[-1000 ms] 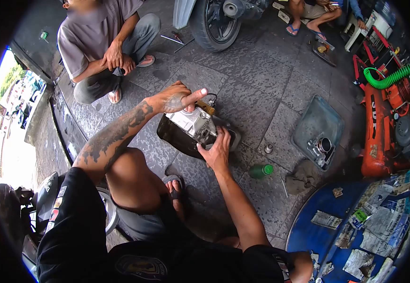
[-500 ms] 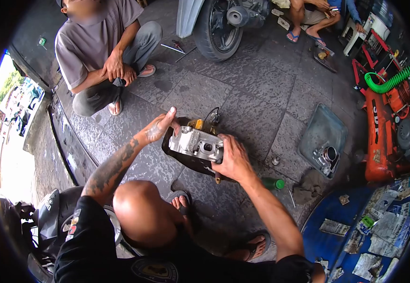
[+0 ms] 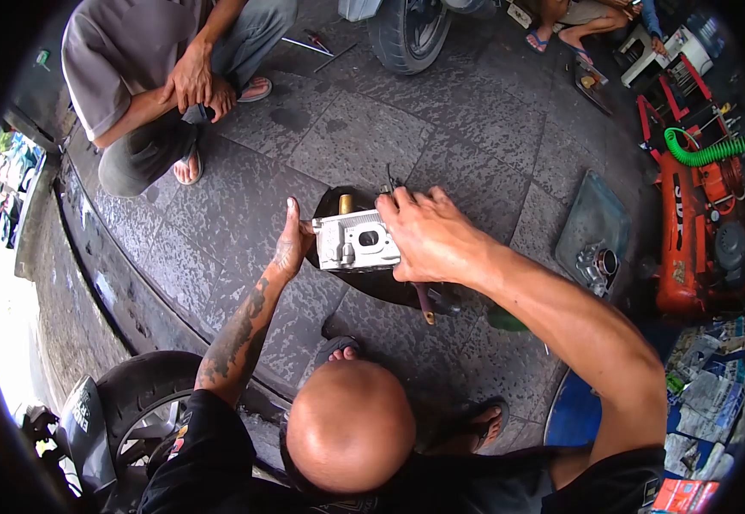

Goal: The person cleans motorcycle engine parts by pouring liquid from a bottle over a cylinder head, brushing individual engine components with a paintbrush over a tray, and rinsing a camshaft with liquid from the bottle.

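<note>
Now the left hand (image 3: 290,244), thumb raised, touches the left end of the block (image 3: 353,256) — fingers part-hidden, can't call that grip — which lies lengthwise between both hands over the dark pan (image 3: 382,288), the right hand (image 3: 430,236) clasping its right end.

Cylinder head (image 3: 347,246) turned: tilted at 1.0 s ago, now roughly level, with its port face toward the camera. Left hand (image 3: 292,247) moved from over the top to the left end, thumb now up. Right hand (image 3: 432,238) shifted from the lower right corner to over the right end. Right forearm (image 3: 552,300) swung across, now mostly hiding the green bottle (image 3: 503,320). Knee (image 3: 351,424) now nearer frame centre. Red paper (image 3: 682,495) came into view bottom right.
</note>
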The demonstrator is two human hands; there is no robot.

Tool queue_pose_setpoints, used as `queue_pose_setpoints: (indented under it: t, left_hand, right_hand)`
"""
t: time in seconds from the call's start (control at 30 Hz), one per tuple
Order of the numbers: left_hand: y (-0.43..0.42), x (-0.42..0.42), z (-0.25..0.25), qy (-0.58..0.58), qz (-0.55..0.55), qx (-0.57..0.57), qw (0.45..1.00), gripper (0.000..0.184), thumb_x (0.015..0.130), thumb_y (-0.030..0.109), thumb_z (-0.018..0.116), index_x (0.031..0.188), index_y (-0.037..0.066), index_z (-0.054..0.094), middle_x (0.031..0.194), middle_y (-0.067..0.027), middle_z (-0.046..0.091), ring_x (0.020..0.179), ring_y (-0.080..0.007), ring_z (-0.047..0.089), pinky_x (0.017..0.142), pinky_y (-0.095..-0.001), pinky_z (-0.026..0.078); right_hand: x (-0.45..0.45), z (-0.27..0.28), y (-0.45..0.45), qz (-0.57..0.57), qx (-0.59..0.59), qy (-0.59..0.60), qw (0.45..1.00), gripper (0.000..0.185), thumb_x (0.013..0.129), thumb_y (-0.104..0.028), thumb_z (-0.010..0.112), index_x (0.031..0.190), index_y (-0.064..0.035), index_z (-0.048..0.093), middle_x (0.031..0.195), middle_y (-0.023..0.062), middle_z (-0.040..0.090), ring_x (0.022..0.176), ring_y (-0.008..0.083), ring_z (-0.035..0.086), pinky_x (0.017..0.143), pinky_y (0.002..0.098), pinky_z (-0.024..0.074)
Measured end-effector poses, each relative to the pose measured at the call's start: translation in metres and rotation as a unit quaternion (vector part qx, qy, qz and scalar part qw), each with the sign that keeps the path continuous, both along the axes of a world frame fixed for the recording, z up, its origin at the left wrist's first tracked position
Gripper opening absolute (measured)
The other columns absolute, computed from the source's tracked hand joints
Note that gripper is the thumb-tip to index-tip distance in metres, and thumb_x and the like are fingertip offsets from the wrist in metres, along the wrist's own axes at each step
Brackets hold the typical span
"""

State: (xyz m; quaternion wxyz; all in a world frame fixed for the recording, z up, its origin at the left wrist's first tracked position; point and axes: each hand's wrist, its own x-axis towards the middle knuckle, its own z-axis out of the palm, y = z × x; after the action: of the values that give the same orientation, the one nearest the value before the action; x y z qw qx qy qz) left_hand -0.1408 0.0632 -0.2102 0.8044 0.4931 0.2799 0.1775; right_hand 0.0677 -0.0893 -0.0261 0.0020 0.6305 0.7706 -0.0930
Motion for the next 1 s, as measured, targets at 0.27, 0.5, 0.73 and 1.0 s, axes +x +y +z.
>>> queue_pose_setpoints:
  t: [0.27,0.5,0.73,1.0]
  left_hand:
    - [-0.020,-0.019,0.098,0.115,0.090,0.420,0.895,0.056,0.085,0.040,0.061,0.121,-0.002,0.052,0.119,-0.0160,0.055,0.116,-0.0285,0.049,0.104,-0.0406,0.032]
    - [-0.056,0.002,0.121,0.205,-0.031,0.641,0.739,0.102,0.055,0.033,0.084,0.137,-0.001,0.033,0.134,-0.0196,0.041,0.125,-0.0377,0.038,0.107,-0.0460,0.030]
    - [-0.074,0.014,0.105,0.216,-0.030,0.668,0.711,0.105,0.051,0.028,0.084,0.137,-0.001,0.033,0.132,-0.0180,0.042,0.124,-0.0350,0.039,0.106,-0.0459,0.030]
    - [-0.083,0.030,0.108,0.247,0.000,0.691,0.679,0.095,0.050,0.024,0.081,0.131,-0.003,0.038,0.124,-0.0168,0.045,0.119,-0.0330,0.042,0.103,-0.0466,0.031]
  right_hand:
    - [-0.016,-0.003,0.026,0.012,-0.069,-0.059,0.996,0.069,0.059,-0.019,0.075,0.115,0.0086,0.046,0.107,0.0269,0.056,0.103,0.0395,0.059,0.096,0.0579,0.0403]
    - [-0.027,-0.006,0.034,0.024,-0.096,-0.114,0.988,0.068,0.059,-0.026,0.078,0.111,0.0061,0.050,0.105,0.0244,0.059,0.103,0.0371,0.058,0.092,0.0544,0.0419]
    - [-0.029,-0.002,0.040,0.033,-0.091,-0.136,0.986,0.067,0.060,-0.029,0.076,0.111,0.0071,0.051,0.106,0.0259,0.060,0.102,0.0364,0.059,0.090,0.0533,0.0424]
    - [-0.022,0.002,0.037,0.065,-0.068,-0.136,0.986,0.064,0.060,-0.030,0.074,0.106,0.0088,0.053,0.102,0.0278,0.062,0.102,0.0378,0.060,0.091,0.0578,0.0422]
